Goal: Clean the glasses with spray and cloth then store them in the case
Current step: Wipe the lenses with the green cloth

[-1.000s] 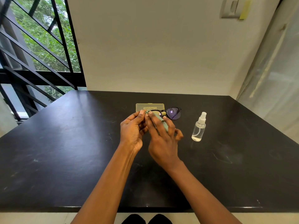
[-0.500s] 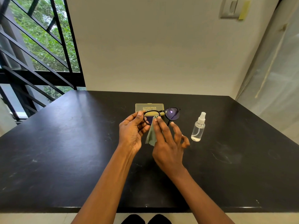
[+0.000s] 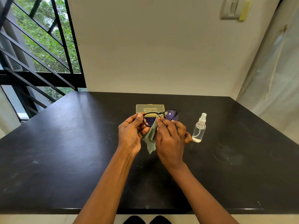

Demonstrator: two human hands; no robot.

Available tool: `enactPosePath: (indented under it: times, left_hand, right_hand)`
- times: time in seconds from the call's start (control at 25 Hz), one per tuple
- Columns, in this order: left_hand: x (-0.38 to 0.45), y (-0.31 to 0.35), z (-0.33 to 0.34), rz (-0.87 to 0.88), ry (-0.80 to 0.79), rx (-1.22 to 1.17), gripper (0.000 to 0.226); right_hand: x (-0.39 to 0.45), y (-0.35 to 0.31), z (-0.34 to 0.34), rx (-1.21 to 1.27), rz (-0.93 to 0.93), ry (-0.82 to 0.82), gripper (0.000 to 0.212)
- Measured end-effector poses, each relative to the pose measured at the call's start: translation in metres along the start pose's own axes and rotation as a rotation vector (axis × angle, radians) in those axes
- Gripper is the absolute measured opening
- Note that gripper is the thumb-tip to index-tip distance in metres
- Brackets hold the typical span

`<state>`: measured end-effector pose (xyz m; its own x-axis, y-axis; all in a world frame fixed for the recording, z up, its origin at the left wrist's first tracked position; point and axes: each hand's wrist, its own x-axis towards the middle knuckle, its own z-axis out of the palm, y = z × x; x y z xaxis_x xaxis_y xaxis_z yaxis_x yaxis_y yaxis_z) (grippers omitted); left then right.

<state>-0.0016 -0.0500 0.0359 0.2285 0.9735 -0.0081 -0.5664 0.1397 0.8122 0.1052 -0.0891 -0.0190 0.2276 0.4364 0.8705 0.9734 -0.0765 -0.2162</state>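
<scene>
- Centre of frame: the left hand pinches the glasses by the rim, steadying them above the surface.
- The right hand has its fingers pinching the cloth at the bridge, likely to wipe a lens.
- The case lies just behind and the spray stands right of the hands, both handy.

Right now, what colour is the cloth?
The cloth is a muted grey-green, seen in the head view.

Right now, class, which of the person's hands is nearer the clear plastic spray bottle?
The right hand. Its curled little finger almost reaches the clear plastic spray bottle, just to the bottle's left. The left hand is farther left, beyond the grey-green cloth.
</scene>
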Motion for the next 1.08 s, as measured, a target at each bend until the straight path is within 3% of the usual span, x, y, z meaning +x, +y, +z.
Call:
enactPosePath:
  times: [0.16,0.36,0.52,0.64,0.84,0.96,1.08]
  left_hand:
    - [0.002,0.001,-0.003,0.004,0.015,0.003,0.011]
    - [0.003,0.003,-0.005,0.010,0.007,0.004,0.014]
    - [0.003,0.004,-0.006,0.009,0.002,0.012,0.015]
    - [0.002,0.004,-0.005,0.005,-0.004,0.013,0.017]
    - [-0.001,0.005,-0.004,0.004,-0.010,0.015,0.014]
    - [-0.001,0.005,-0.006,0.012,-0.016,0.034,0.014]
    - [0.000,0.005,-0.006,0.008,-0.011,0.030,0.013]
  right_hand:
    - [-0.004,0.009,-0.004,0.121,-0.050,0.036,0.032]
    - [0.006,0.017,-0.021,0.384,0.132,0.038,0.026]
    - [0.031,0.020,-0.038,0.519,0.217,0.129,0.022]
    - [0.045,0.024,-0.040,0.504,0.254,0.159,0.022]
    - [0.042,0.028,-0.029,0.377,0.203,0.009,0.019]
    - [0.036,0.033,-0.023,0.269,0.200,0.000,0.017]
    - [0.031,0.033,-0.023,0.205,0.199,0.020,0.027]
